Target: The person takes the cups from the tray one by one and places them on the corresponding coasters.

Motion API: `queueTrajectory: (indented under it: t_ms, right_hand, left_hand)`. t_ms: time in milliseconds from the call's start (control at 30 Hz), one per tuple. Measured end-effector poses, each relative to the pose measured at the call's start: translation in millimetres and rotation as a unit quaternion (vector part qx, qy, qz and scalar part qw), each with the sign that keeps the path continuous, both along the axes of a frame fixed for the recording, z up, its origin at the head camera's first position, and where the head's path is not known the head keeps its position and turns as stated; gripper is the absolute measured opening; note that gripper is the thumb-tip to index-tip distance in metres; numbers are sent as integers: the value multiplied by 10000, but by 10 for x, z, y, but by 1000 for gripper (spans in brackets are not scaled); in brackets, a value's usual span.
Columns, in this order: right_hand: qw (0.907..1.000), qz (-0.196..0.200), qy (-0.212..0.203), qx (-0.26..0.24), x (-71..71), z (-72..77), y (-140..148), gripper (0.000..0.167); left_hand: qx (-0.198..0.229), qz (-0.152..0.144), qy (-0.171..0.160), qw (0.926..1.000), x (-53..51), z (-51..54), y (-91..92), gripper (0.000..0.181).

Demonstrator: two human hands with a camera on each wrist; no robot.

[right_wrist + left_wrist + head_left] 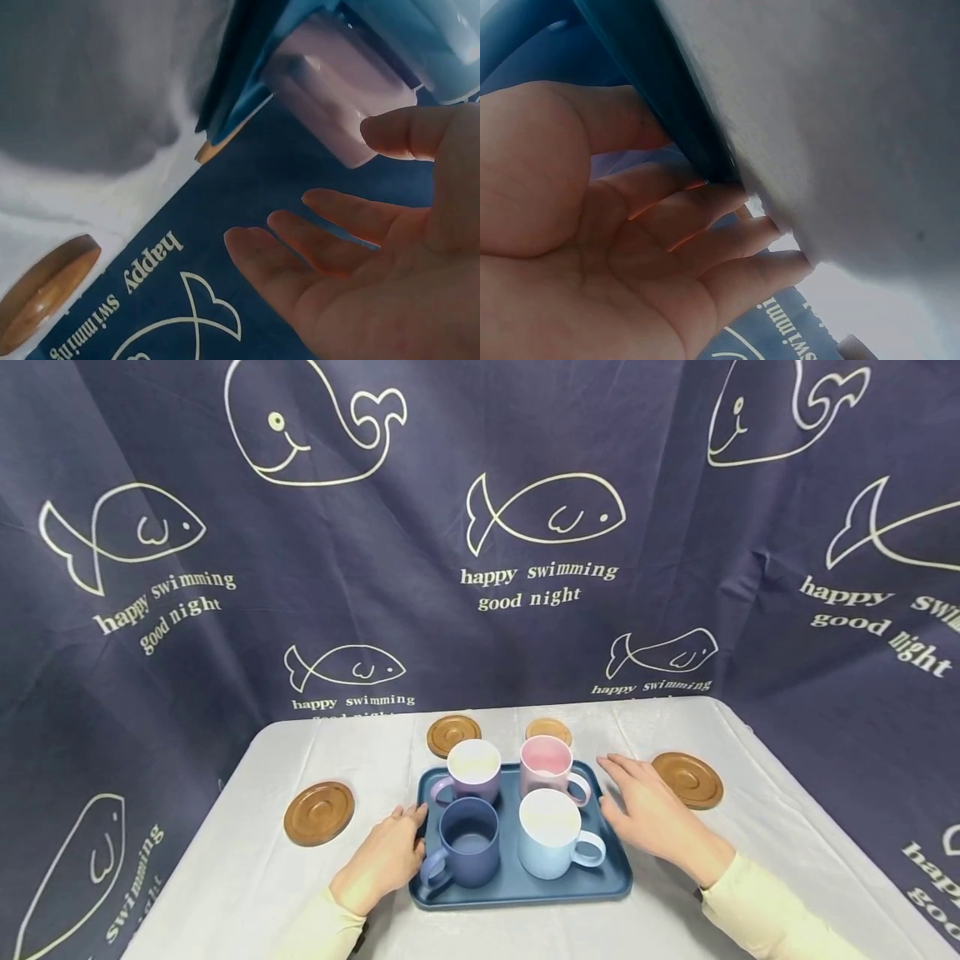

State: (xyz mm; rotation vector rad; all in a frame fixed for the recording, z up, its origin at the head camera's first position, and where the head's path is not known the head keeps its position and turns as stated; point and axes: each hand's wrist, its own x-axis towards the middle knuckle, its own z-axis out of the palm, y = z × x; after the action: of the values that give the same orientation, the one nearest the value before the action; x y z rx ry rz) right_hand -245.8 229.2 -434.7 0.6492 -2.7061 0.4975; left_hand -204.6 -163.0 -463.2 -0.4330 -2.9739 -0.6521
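Observation:
A dark blue tray (525, 900) lies on the table bearing a purple mug (483, 787), a pink mug (534, 781), a navy mug (480, 856) and a light blue mug (542, 852). My left hand (386, 857) grips the tray's left edge, beside the navy mug's handle. In the left wrist view its thumb and first fingers meet the tray rim (664, 82). My right hand (651, 810) is held near the tray's right side, with its fingers spread and nothing in them. The right wrist view shows those fingers apart from the tray (240, 82).
Round wooden coasters lie around the tray: one at left (319, 813), two behind, a brown one (453, 735) and a paler one (548, 731), and one at right (687, 780) beside my right hand. A navy curtain (435, 627) hangs behind the white-covered table (255, 877).

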Motion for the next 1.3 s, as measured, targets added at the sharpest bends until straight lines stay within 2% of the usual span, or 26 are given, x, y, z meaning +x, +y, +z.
queueTrajectory:
  t_ms: [200,500,733,933,1300]
  right_hand:
    - [9999,39,-86,94,96,-51,-10,56]
    - [9991,6,-258,331,128,-156,34,56]
    - [9981,28,-505,354,121,-232,61,54]
    - [9972,230,-575,412,127,-288,63,50]
    - [9946,410,-819,490,115,-301,47,53]
  left_hand:
    - [19,-14,-45,10000,3,10,9,50]
    - [39,-22,-5,10000,-9,20,3,51]
    - [64,-18,-26,10000,-3,28,8,49]
    - [28,-53,41,10000,-10,-3,-11,50]
    - [37,-9,-10,10000,8,2,-1,50]
